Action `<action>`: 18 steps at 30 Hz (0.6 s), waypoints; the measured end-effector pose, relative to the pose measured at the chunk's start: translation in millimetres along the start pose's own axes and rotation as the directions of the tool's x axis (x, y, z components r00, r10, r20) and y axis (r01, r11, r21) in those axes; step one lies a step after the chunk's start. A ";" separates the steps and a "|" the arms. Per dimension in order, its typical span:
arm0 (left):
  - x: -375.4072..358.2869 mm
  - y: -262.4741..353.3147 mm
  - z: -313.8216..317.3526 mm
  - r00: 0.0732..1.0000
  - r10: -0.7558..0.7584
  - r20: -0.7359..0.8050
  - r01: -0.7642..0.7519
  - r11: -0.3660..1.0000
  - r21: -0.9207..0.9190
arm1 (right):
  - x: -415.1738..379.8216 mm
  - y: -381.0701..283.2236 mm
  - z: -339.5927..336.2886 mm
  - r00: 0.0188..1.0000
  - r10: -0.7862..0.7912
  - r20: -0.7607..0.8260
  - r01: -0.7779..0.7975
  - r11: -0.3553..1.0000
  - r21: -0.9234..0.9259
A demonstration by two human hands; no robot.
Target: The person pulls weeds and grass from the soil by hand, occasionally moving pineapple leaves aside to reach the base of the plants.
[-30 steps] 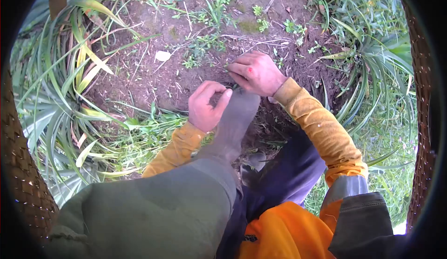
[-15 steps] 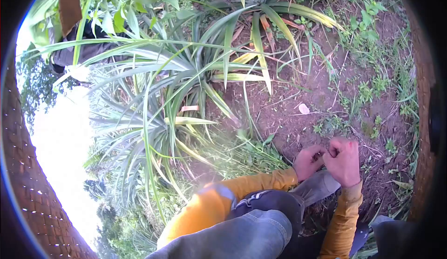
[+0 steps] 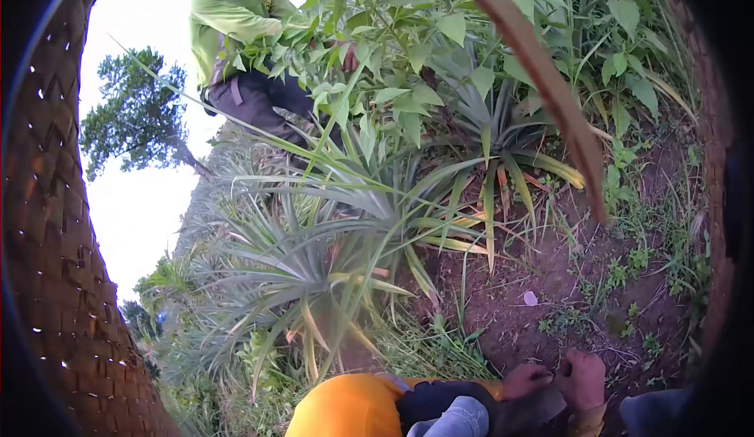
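Low in the head view, my left hand (image 3: 525,380) and my right hand (image 3: 582,380) are close together above my lower leg, in yellow-orange sleeves. Both have curled, closed fingers with the fingertips turned toward each other. Anything pinched between them is too small or hidden to make out. My dark-clad leg (image 3: 522,412) lies just under the hands. Reddish-brown soil (image 3: 514,327) with dry bits and small weeds spreads beyond them. A pale, flat scrap (image 3: 531,299) rests on that soil.
Spiky pineapple plants (image 3: 302,268) stand ahead and to the left. A leafy shrub (image 3: 400,84) grows behind them. A person in a green top (image 3: 236,21) bends by the shrub. A woven brim (image 3: 59,241) frames the view, and a brown strap (image 3: 542,68) hangs across it.
My view has tilted up, so the hands and plants sit lower and the person in green shows more fully. The strap has swung to the right. Both hands remain close together with fingers curled.
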State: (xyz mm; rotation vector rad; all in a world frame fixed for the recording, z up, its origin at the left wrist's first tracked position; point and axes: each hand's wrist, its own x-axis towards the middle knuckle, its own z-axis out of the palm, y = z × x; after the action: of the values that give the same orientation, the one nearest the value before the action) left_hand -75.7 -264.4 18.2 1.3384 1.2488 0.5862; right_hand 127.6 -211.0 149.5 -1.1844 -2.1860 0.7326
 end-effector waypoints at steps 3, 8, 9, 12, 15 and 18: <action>-5.0 1.8 3.8 0.995 0.091 -0.028 -0.089 0.994 0.060 | 6.0 -22.0 -23.0 1.000 0.009 0.009 -0.010 0.999 0.044; -17.8 13.9 -1.7 0.968 0.194 0.162 -0.233 0.931 0.281 | -2.7 -31.5 -30.3 0.990 -0.130 -0.051 0.125 0.988 -0.095; -21.5 20.5 -5.4 0.958 0.172 0.231 -0.241 0.917 0.317 | -6.4 -31.2 -32.3 0.986 -0.163 -0.041 0.153 0.971 -0.184; -25.5 34.5 -15.4 0.904 0.113 0.413 -0.296 0.863 0.410 | -7.3 -48.5 -52.4 0.975 -0.200 -0.099 0.176 0.961 -0.211; -29.1 37.1 -13.7 0.887 0.149 0.438 -0.360 0.818 0.449 | -6.2 -62.6 -63.2 0.982 -0.148 -0.119 0.118 0.967 -0.225; -21.0 13.6 0.3 0.853 0.334 0.401 -0.471 0.825 0.313 | -8.7 -62.0 -55.3 0.990 -0.127 -0.069 0.100 0.946 -0.307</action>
State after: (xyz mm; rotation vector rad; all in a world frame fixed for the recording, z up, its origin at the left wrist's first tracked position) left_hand -77.5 -280.3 37.4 1.9948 0.8239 0.3787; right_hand 134.1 -236.2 228.8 -1.1975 -2.3264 0.2964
